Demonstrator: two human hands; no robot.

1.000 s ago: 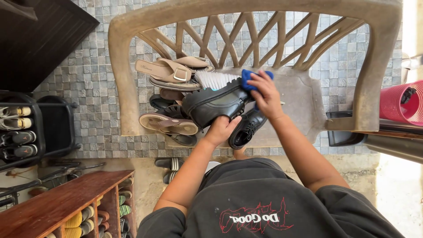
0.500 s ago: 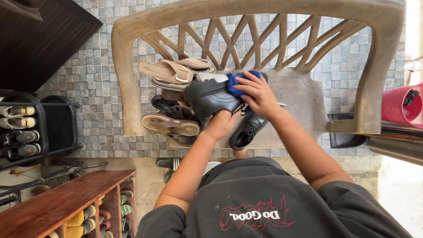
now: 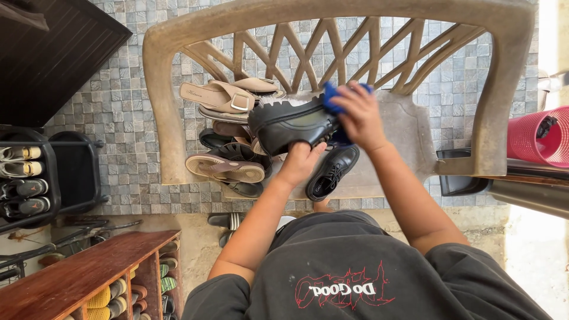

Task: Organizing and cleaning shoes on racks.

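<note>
A chunky black boot (image 3: pixel 290 123) is held up over the seat of a beige plastic chair (image 3: pixel 409 127). My left hand (image 3: pixel 301 161) grips it from below, near the ankle opening. My right hand (image 3: pixel 357 115) presses a blue cloth (image 3: pixel 333 98) against the boot's right end. Just below the boot a second black lace-up shoe (image 3: pixel 332 172) lies on the seat. A pile of sandals (image 3: pixel 228 98) and slippers (image 3: pixel 225 168) fills the left part of the seat.
A wooden shoe shelf (image 3: pixel 89 278) with several pairs stands at the lower left, and a black rack (image 3: pixel 26 178) with shoes at the far left. A red mesh basket (image 3: pixel 536 139) sits at the right edge. The floor is small grey tiles (image 3: pixel 118 101).
The boot has been turned so its thick sole faces up and left. My right hand with the blue cloth went left across the boot, then back to its right end.
</note>
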